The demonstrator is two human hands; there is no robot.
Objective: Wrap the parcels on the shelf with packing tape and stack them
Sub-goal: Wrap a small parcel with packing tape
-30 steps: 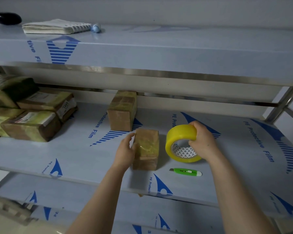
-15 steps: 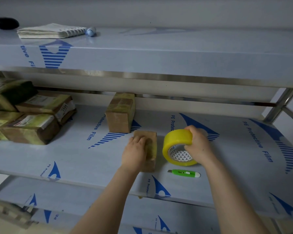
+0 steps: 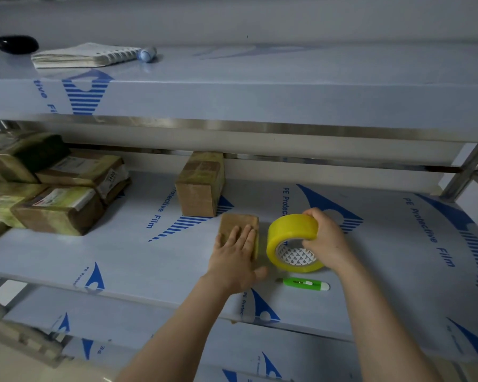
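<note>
A small brown parcel (image 3: 236,222) lies flat on the middle shelf (image 3: 138,260). My left hand (image 3: 236,259) presses down on its top with straight fingers. Right beside it stands a yellow roll of packing tape (image 3: 289,238), on its edge, and my right hand (image 3: 326,239) grips it from above with fingers curled over the rim. A taller taped parcel (image 3: 200,184) stands behind, near the shelf's back. A stack of several taped parcels (image 3: 58,186) sits at the left end of the shelf.
A green utility knife (image 3: 305,285) lies on the shelf just in front of the tape. The upper shelf (image 3: 260,86) overhangs and carries a notebook (image 3: 86,55), a pen (image 3: 146,54) and a black object (image 3: 16,44). A lower shelf (image 3: 149,337) shows below.
My left hand moved from the parcel's side onto its top, and the parcel went from standing on edge to lying flat. The tape roll stayed beside it in my right hand.
</note>
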